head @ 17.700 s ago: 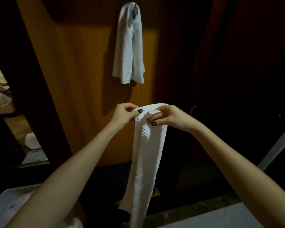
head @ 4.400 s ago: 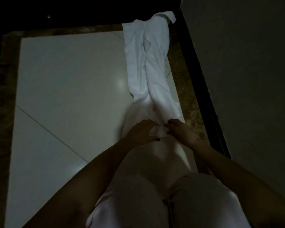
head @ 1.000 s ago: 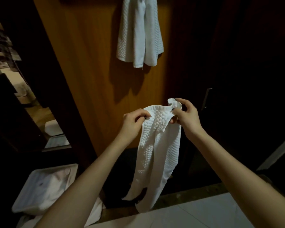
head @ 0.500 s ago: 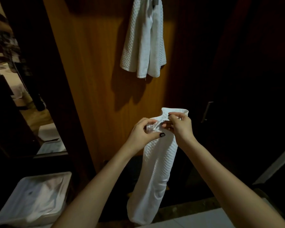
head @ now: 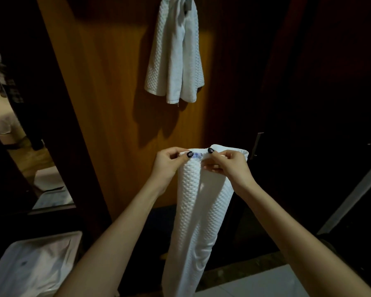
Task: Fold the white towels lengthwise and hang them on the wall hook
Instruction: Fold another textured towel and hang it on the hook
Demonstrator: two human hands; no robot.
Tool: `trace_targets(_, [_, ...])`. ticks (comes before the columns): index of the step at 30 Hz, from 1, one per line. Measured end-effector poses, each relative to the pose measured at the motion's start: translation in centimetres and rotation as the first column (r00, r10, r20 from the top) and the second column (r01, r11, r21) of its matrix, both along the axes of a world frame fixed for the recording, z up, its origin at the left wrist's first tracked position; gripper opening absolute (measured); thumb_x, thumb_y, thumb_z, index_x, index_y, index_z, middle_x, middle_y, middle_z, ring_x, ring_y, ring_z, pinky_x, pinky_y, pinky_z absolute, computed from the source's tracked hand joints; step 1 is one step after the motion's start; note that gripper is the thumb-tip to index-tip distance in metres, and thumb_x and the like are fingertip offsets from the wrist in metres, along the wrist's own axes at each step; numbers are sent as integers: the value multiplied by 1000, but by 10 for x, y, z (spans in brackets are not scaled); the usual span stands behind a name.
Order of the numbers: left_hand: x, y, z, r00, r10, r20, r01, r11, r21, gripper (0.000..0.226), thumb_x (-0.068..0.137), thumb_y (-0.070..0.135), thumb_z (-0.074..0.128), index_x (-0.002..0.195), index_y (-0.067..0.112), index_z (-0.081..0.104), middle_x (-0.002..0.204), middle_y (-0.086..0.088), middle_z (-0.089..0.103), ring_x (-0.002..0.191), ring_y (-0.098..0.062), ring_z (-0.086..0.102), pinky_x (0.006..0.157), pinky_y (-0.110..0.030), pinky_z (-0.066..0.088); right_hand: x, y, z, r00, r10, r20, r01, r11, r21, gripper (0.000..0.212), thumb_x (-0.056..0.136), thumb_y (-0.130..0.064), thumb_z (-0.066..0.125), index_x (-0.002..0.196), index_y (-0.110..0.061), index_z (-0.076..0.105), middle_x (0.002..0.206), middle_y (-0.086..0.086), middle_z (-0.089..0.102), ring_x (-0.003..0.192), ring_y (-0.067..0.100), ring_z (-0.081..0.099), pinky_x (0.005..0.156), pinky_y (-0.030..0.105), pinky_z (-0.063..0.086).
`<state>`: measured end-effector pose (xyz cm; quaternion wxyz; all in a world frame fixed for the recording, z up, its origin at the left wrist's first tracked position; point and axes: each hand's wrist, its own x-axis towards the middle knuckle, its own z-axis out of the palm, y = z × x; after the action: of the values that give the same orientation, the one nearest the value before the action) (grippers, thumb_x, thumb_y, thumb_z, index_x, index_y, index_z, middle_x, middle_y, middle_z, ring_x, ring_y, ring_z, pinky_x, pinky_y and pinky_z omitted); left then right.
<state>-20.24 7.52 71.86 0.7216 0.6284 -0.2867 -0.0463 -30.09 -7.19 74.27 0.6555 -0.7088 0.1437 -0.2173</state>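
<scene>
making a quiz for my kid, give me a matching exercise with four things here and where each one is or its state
1 hung towel
2 held towel
3 white bin
4 wooden panel

a lower left corner
b top edge pinched by left hand and right hand
c behind the hung towel
d draped from the hook

Pairs: 1-d, 2-b, 3-a, 4-c

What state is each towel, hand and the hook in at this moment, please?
Left hand: pinches the held towel's top edge.
Right hand: pinches the same edge.
Held towel: folded lengthwise, hanging down from both hands, not yet hung.
Hook: carrying the hung towel.
Hung towel: draped over the hook, against the wooden panel.
</scene>
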Motion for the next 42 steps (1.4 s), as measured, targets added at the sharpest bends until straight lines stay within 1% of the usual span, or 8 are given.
trace_targets(10, [1,-9,21,977,-59,205,21,983,180,20,88,12,66,74,23,60,71,6,59,65,-2,51,62,-20,39,-22,-21,9,999,-36,8,36,952,-303,31,90,-25,69,72,-2,62,53,4,64,47,10,58,53,20,46])
trace_targets(13, [1,-6,33,962,-61,267,21,988,152,22,90,9,63,74,21,56,68,7,53,60,5,45,57,-12,35,-33,-49,15,981,-165,-105,22,628,-778,45,85,-49,67,65,-11,55,58,-4,49,54,10,45,50,26,30])
trace_targets(17, [10,4,53,945,5,327,-46,992,118,26,90,4,62,72,20,53,67,5,48,56,7,42,54,-9,31,-45,-94,24,908,-332,-255,-111,395,-912,32,84,-55,66,78,-24,62,117,6,48,108,25,50,81,40,47])
trace_targets(21, [24,16,60,921,60,386,-131,978,160,26,90,3,63,72,20,54,66,7,51,55,8,43,53,-10,31,-49,-114,21,921,-252,-296,-177,404,-898,29,85,-49,67,79,-20,65,140,9,47,123,24,49,91,45,50])
trace_targets(25, [31,31,56,872,95,480,-231,945,233,24,88,2,65,72,17,55,66,9,53,57,8,45,54,-10,32,-51,-107,18,967,-52,-251,-163,630,-759,40,81,-50,69,62,-17,56,63,-7,56,54,0,50,49,20,36])
trace_targets(30, [26,54,57,830,-81,552,-227,855,467,16,82,5,72,83,16,60,75,3,61,68,1,53,62,-18,39,-41,-100,9,993,-82,-84,4,742,-671,41,85,-36,73,71,-1,55,64,9,56,53,11,50,51,27,37])
trace_targets(36, [17,39,39,799,-98,594,-449,560,696,12,90,24,63,93,15,71,82,-3,67,74,-21,61,57,-30,40,-25,-101,12,984,-164,-68,52,633,-772,15,89,-25,68,92,-26,54,68,-8,52,58,3,49,48,14,34])
trace_targets(42, [5,-10,0,892,338,301,-451,617,645,16,84,13,65,69,14,64,71,-4,64,72,-27,63,61,-38,50,-16,-81,-19,909,-371,-190,19,492,-870,14,95,-13,51,89,-12,39,73,7,52,59,25,50,49,31,31])
